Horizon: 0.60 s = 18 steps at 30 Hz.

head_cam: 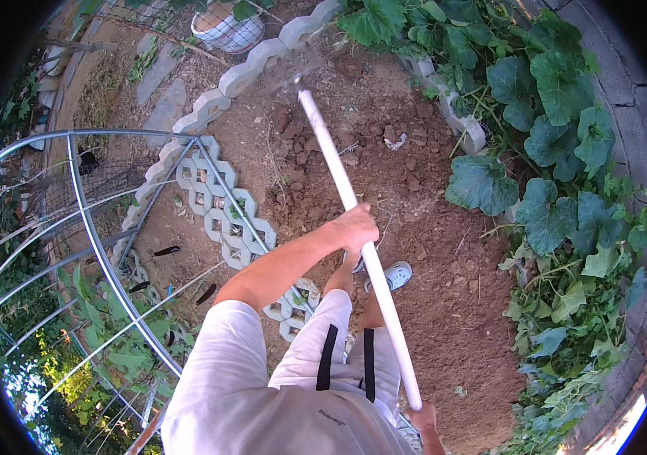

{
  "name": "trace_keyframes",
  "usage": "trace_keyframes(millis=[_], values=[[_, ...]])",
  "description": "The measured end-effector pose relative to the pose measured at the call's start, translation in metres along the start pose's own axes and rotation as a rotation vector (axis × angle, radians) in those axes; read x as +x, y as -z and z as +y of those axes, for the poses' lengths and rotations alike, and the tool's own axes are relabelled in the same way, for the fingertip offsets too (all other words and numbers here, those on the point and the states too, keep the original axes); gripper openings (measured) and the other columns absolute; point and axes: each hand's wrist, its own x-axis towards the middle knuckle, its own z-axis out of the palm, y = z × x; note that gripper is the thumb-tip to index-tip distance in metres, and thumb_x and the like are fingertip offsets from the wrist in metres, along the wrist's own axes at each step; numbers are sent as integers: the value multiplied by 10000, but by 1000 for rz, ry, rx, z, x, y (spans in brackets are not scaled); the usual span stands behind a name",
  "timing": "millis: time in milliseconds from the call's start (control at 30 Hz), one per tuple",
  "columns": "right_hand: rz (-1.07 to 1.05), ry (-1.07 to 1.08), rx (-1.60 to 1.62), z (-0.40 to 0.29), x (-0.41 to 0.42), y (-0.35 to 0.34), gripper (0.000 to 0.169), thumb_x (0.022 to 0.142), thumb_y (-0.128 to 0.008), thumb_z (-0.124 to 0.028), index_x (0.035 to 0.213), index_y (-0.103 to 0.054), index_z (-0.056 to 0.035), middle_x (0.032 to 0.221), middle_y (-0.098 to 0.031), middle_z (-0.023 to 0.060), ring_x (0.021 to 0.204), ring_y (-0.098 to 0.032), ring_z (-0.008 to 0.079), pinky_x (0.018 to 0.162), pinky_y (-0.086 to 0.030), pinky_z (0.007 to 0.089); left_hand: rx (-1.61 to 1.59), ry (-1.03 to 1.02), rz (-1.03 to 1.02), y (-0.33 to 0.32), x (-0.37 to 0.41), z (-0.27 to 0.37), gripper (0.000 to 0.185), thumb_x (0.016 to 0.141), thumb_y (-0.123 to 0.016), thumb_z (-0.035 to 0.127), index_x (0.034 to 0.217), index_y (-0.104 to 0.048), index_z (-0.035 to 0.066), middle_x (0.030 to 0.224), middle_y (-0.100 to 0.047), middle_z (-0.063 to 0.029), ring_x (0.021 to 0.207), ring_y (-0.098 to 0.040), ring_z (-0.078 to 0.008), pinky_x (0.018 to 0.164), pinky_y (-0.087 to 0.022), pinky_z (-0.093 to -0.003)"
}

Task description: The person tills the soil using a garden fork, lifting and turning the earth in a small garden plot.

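Observation:
A long-handled garden tool with a white shaft slants across the bed in front of me. Its metal head is blurred at the far end, over the soil beside the scalloped edging, so its exact kind cannot be told. My left hand grips the shaft around its middle. Lower down, close to my right hip, my right hand is closed around the butt end. Turned brown soil lies in clods beneath the upper shaft. A pale scrap rests on the clods to the right of the shaft.
Broad-leaved vines spread along the right, partly over concrete edging blocks. Scalloped edging borders the far left. Lattice pavers and a metal tube frame stand close on my left. A white bucket sits behind wire netting.

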Motion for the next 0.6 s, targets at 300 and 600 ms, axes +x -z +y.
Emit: trace_keyframes(millis=[300, 600], values=[[-160, -291, 259, -60, -80, 22, 223, 683, -745, -146, 756, -616, 20, 603, -599, 92, 498, -573, 167, 446, -443, 326, 43, -132, 317, -97, 105, 25, 48, 668, -734, 203, 694, -694, 207, 725, -662, -1, 812, -641, -194, 778, -466, -354], [-221, -329, 300, 70, -66, -41, 211, 669, -726, -137, 760, -619, 20, 640, -617, 92, 544, -585, 173, 494, -470, 333, -34, -213, 44, -41, 49, 67, 82, 610, -721, 117, 689, -706, 130, 724, -682, -48, 804, -681, -264, 711, -523, -408]])
